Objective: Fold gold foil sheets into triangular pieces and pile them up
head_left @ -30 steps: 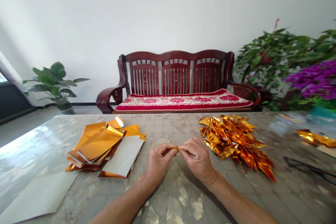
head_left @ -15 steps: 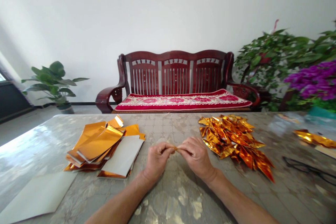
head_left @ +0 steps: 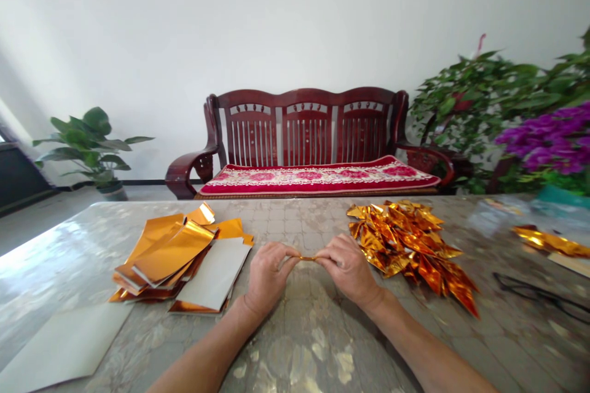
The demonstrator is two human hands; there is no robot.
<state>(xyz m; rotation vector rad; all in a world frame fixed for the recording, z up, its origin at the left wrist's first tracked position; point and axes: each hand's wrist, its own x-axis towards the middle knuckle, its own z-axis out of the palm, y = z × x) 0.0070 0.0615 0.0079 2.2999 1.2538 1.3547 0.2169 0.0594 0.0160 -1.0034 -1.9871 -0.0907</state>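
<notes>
Between my two hands a narrow strip of folded gold foil paper [head_left: 308, 258] is held level above the table. My left hand [head_left: 271, 269] pinches its left end between thumb and fingers. At the other end, my right hand [head_left: 346, 267] has the same kind of pinch; only the middle of the strip shows. To the left lies a loose stack of gold foil paper [head_left: 177, 249], with a sheet showing its white back [head_left: 216, 273]. Folded gold foil pieces [head_left: 410, 245] are heaped to the right of my right hand.
A pale sheet [head_left: 64, 344] lies at the table's [head_left: 295, 344] front left. Dark-framed glasses [head_left: 539, 295], a gold foil bundle [head_left: 553, 241] and clear plastic [head_left: 498, 212] are on the right. Beyond the table stands a wooden bench [head_left: 306, 129], with plants at both sides.
My hands have drawn slightly apart, the left one moving left, so more of the gold strip shows between them. The view has shifted a little; the piles look unchanged.
</notes>
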